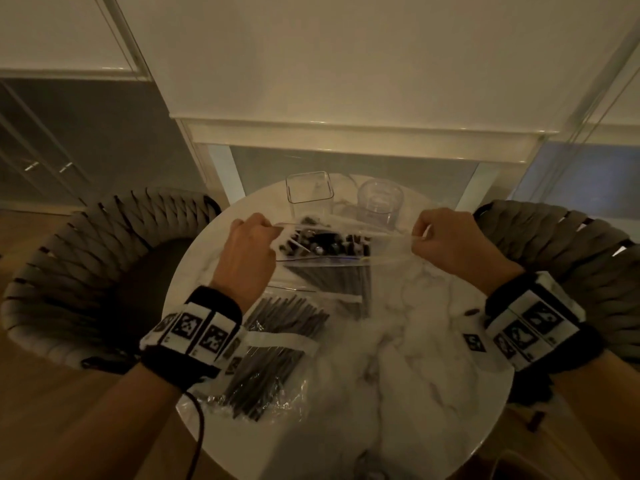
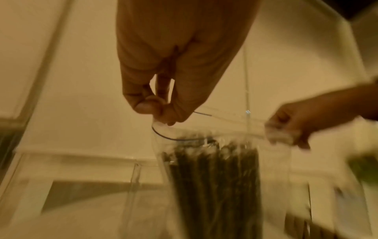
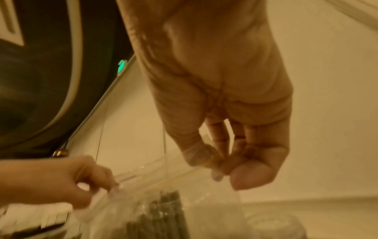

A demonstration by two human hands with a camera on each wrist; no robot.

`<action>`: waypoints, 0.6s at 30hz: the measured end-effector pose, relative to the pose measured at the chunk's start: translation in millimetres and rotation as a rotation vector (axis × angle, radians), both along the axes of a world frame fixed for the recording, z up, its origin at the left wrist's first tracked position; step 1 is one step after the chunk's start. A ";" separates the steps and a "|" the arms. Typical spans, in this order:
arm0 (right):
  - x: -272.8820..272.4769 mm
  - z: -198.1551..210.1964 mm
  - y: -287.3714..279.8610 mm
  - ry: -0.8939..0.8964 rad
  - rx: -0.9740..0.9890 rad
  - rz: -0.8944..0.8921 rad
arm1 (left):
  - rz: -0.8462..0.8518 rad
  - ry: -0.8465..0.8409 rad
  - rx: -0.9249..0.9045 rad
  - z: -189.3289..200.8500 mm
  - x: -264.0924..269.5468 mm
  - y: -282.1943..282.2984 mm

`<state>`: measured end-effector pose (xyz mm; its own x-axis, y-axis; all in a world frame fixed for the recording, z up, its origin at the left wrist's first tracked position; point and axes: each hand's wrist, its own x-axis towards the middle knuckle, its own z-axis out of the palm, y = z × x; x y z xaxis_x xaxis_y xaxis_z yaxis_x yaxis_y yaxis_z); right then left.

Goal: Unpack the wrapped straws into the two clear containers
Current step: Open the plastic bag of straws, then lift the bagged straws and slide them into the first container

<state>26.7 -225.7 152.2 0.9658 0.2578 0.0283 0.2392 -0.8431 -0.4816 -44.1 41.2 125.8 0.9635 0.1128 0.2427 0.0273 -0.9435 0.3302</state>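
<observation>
A clear plastic bag (image 1: 388, 242) of dark straws (image 1: 329, 245) is held up over the round marble table (image 1: 415, 358), its mouth stretched wide. My left hand (image 1: 258, 230) pinches the bag's left edge (image 2: 161, 119). My right hand (image 1: 426, 233) pinches the right edge (image 3: 212, 160). The straws (image 2: 214, 177) stand upright inside the bag. Behind the bag stand a square clear container (image 1: 309, 195) and a round clear container (image 1: 381, 202), both without straws. Two more wrapped straw bundles lie near my left wrist: one (image 1: 291, 315) and another (image 1: 263, 379).
Woven chairs flank the table, one at the left (image 1: 86, 271) and one at the right (image 1: 571, 244). A white window frame and sill (image 1: 346, 136) sit just beyond the table's far edge. Bare marble fills the table's right and front.
</observation>
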 end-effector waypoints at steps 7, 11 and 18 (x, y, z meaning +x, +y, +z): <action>-6.2 -2.5 7.3 0.155 0.192 -0.003 | 0.150 -0.010 -0.099 -6.0 5.9 -7.1; -6.0 -12.2 1.5 0.050 0.100 -0.004 | -0.075 0.048 -0.292 -8.5 8.7 -1.1; -3.4 -30.6 24.2 -0.024 0.227 0.125 | -0.238 0.308 -0.701 5.5 12.2 -20.7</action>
<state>23.2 -201.5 121.6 0.9252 0.3596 0.1215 0.3483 -0.6773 -0.6480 -31.9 20.5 131.3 0.9931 -0.0767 -0.0890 0.0375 -0.5107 0.8589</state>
